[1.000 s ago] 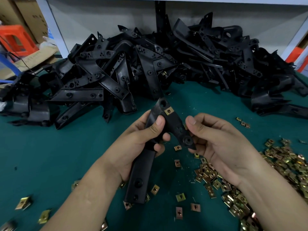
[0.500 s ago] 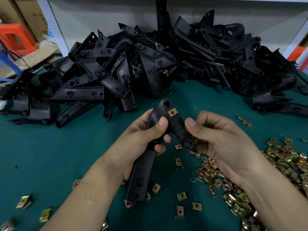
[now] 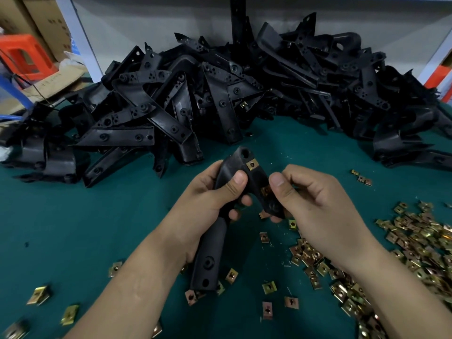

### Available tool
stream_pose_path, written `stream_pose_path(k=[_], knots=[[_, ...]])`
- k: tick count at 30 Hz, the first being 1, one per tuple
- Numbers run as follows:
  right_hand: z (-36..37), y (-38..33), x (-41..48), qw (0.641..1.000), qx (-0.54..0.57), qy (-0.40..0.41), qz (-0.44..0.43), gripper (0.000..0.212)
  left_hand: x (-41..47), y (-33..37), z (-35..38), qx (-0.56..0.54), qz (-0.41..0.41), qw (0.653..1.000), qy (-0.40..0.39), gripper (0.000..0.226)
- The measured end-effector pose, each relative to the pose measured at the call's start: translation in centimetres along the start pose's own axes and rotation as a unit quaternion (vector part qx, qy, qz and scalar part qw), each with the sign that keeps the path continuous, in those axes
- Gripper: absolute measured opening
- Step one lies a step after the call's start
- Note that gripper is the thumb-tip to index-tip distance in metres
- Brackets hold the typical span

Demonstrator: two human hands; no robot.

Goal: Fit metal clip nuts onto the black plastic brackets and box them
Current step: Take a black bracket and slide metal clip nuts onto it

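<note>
Two bare forearms reach in from 6 o'clock over a table (image 3: 73, 228) covered in dark green cloth. Nearest the viewer, scattered clip nuts (image 3: 269, 287), brass-coloured and square, lie singly on the cloth between and beside the arms. A denser heap of clip nuts (image 3: 415, 245) spreads from 3 to 5 o'clock, partly under the right forearm.

At the centre, both hands hold one black plastic bracket (image 3: 210, 255) above the cloth. It is long and bent: its lower end points toward 6 o'clock and its upper end toward 12. The left hand (image 3: 208, 201) grips the bracket at the bend, with the thumb laid across the front and the fingers curled round behind.

A fitted clip nut (image 3: 252, 165) sits on the bracket's upper end, just above the left thumb. The right hand (image 3: 315, 206) pinches the bracket's short side arm. Its thumb tip presses against the edge of a second clip nut (image 3: 266, 191) on that arm, and its fingers curl underneath. Whether this nut is fully seated cannot be told.

Farther off, from 9 through 12 to 3 o'clock, a large pile of brackets (image 3: 220, 94) lies tangled against a pale back panel. Beyond it, at 10 o'clock, are an orange stool (image 3: 24, 57) and cardboard boxes (image 3: 49, 20).
</note>
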State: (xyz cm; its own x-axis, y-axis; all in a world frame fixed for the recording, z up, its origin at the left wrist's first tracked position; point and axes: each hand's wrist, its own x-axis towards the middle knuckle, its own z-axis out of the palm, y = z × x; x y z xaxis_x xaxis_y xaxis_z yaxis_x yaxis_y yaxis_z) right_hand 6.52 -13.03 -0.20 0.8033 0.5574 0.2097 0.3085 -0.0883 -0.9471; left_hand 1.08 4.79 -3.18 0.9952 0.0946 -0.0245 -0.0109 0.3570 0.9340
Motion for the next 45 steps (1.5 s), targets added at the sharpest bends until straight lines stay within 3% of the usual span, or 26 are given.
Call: stream_pose_path(k=[4,7,14,20,26,33,39,45], knots=[[-0.1,-0.4,-0.1,1.000,-0.002,-0.002,0.015,0.033,-0.1,0.1,0.4,-0.043,-0.008,0.999,0.014,0.020],[0.1,-0.9,-0.2,0.998,-0.056,-0.007,-0.006,0.018,-0.2,0.6,0.9,-0.087,-0.010,0.996,0.032,0.018],[-1.1,-4.1,0.1,0.983,-0.165,0.051,-0.064,0.012,-1.4,2.8,3.1,-0.121,0.019,0.991,0.057,0.027],[-4.4,-7.3,-1.9,0.967,-0.209,0.126,-0.071,0.019,-2.3,5.1,7.9,-0.115,0.050,0.992,0.008,0.027],[-9.2,-9.1,-8.6,0.958,-0.188,0.208,-0.061,0.014,-3.9,3.8,14.8,-0.111,0.004,0.992,-0.065,0.023],[-15.2,-9.3,-20.2,0.910,-0.207,0.359,-0.031,0.028,-6.1,-0.9,25.2,-0.003,-0.056,0.986,-0.154,0.030],[-19.7,-8.3,-31.0,0.849,-0.230,0.471,0.063,0.020,-9.3,-6.5,33.8,0.104,-0.138,0.956,-0.239,0.038],[-21.1,-7.2,-38.7,0.798,-0.305,0.481,0.195,0.020,-12.0,-11.2,38.7,0.151,-0.190,0.919,-0.311,0.022]])
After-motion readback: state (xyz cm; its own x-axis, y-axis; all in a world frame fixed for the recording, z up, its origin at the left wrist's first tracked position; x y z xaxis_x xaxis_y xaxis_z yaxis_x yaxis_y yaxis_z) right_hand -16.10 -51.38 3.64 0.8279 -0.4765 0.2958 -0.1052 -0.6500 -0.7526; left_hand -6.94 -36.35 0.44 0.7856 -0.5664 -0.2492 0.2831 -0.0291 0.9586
